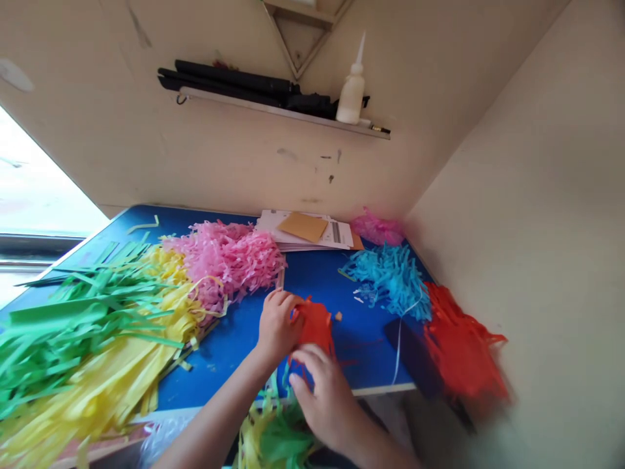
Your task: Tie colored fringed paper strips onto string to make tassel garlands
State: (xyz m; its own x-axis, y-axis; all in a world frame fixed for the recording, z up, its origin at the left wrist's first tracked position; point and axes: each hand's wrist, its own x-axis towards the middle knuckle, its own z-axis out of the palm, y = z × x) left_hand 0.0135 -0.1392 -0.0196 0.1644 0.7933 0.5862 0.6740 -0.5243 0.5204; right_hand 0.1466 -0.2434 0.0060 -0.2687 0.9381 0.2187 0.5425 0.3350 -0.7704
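My left hand (278, 322) is closed on the left edge of a piece of red fringed paper (315, 326), over the blue table near its front edge. Just below the paper is my right hand (325, 394), its fingers curved and its thumb apart from them. A little red shows in the gap between that thumb and the fingers; whether they touch the paper I cannot tell. Under my hands, at the table's front edge, hangs a bunch of yellow and green paper strips (273, 433), partly hidden by my wrists.
Green strips (73, 312), yellow strips (127, 365) and a pink fringe pile (229, 260) lie left on the blue table (219, 358). Blue fringe (388, 277) and red paper (463, 352) lie right. Papers (336, 234) rest at the back, below a shelf (273, 112) with a bottle (350, 98).
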